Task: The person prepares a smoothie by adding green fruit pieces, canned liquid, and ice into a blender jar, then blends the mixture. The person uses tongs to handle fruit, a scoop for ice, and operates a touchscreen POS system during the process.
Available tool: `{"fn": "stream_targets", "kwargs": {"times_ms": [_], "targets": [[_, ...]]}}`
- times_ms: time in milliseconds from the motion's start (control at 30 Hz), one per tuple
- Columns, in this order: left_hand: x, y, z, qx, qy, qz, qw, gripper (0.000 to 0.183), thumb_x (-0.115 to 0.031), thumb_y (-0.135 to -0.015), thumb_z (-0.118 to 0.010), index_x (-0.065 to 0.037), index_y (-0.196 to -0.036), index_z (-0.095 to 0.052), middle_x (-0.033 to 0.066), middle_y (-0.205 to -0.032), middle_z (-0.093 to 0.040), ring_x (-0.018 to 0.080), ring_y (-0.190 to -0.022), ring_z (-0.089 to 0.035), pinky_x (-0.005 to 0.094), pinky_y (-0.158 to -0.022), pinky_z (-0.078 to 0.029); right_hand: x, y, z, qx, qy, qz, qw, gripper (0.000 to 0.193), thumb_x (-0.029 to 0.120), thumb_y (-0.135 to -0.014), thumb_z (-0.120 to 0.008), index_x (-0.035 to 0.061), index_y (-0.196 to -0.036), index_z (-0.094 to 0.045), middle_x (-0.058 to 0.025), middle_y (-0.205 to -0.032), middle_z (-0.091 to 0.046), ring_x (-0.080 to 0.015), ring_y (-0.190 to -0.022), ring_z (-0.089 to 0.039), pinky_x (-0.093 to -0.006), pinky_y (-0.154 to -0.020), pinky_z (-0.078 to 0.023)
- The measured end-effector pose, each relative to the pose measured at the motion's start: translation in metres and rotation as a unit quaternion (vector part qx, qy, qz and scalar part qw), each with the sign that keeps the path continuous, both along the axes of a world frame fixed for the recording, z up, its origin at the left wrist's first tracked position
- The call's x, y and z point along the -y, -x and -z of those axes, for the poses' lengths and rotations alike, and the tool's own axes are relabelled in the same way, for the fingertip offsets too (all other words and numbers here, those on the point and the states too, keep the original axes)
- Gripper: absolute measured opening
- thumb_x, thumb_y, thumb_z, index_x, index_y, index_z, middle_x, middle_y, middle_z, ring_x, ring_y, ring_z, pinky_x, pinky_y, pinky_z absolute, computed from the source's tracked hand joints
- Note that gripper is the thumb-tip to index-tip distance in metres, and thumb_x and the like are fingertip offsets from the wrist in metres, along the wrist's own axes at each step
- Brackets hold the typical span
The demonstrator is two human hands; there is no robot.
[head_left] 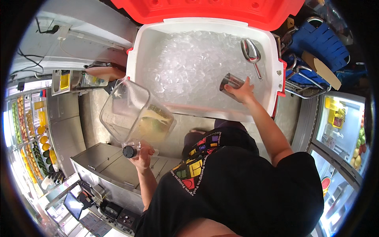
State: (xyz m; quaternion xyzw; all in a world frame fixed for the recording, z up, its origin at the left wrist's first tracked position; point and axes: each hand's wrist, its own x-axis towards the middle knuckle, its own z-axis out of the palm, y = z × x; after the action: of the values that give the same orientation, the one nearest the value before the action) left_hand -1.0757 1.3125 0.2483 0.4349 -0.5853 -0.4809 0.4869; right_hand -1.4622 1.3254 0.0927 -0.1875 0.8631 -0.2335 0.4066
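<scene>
My left hand (143, 157) is closed round the handle of a clear square blender jar (125, 111), tilted near the cooler's front left corner. Pale yellow-green contents lie in the jar's lower part. A black round cap-like piece (129, 151) shows beside my left fingers; what it belongs to is unclear. Over the ice, my right hand (241, 91) grips a grey, shiny cup (232, 83) lying sideways in my fingers. Loose ice (193, 65) fills much of the white cooler (142, 51). A metal ice scoop (251, 53) rests at the right of the ice, its handle toward me.
The cooler's red lid (209, 10) stands raised behind it. Right of it are a blue-seated metal chair (321, 45) and a lit glass-door fridge (339, 122). Steel cabinets (110, 158) and a fruit display (33, 134) stand to the left.
</scene>
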Motion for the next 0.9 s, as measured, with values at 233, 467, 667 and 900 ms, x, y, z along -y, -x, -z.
{"fn": "stream_targets", "kwargs": {"times_ms": [233, 467, 667, 900], "targets": [[0.045, 0.025, -0.006, 0.007, -0.034, 0.081, 0.996, 0.016, -0.006, -0.075, -0.057, -0.002, -0.059, -0.055, 0.0049, -0.053, -0.054, 0.0129, -0.045, -0.050, 0.0254, -0.044, -0.041, -0.003, -0.012, -0.012, -0.203, 0.027, -0.118, 0.972, 0.106, 0.030, -0.050, -0.085, 0.0262, -0.140, -0.030, -0.0276, -0.138, -0.016, -0.0472, -0.127, -0.022, -0.0570, -0.100, -0.030], [0.076, 0.001, -0.005, 0.033, -0.053, 0.134, 0.989, 0.038, -0.032, -0.085, -0.064, 0.001, -0.067, -0.054, 0.0063, -0.050, -0.049, 0.0146, -0.043, -0.048, 0.0263, -0.041, -0.040, -0.004, -0.023, 0.002, -0.192, -0.198, 0.019, 0.961, 0.100, 0.031, -0.053, -0.086, 0.0291, -0.137, -0.032, -0.0216, -0.126, -0.025, -0.0404, -0.119, -0.029, -0.0485, -0.089, -0.044], [0.089, -0.049, 0.007, 0.043, -0.053, 0.149, 0.987, 0.025, -0.015, -0.074, -0.073, 0.001, -0.076, -0.054, 0.0038, -0.057, -0.055, 0.0117, -0.050, -0.053, 0.0242, -0.046, -0.043, 0.072, -0.083, 0.049, -0.069, -0.210, 0.140, 0.965, 0.102, 0.040, -0.052, -0.084, 0.0250, -0.138, -0.031, -0.0245, -0.130, -0.025, -0.0400, -0.116, -0.032, -0.0471, -0.092, -0.042], [0.096, -0.072, 0.009, 0.063, -0.031, 0.132, 0.989, 0.018, -0.007, -0.070, -0.070, -0.003, -0.069, -0.052, 0.0026, -0.056, -0.054, 0.0111, -0.048, -0.051, 0.0236, -0.046, -0.041, 0.174, -0.118, 0.032, 0.081, -0.107, 0.302, 0.944, 0.110, 0.037, -0.062, -0.082, 0.0043, -0.138, -0.011, -0.0237, -0.130, -0.033, -0.0365, -0.118, -0.042, -0.0545, -0.083, -0.045]]}}
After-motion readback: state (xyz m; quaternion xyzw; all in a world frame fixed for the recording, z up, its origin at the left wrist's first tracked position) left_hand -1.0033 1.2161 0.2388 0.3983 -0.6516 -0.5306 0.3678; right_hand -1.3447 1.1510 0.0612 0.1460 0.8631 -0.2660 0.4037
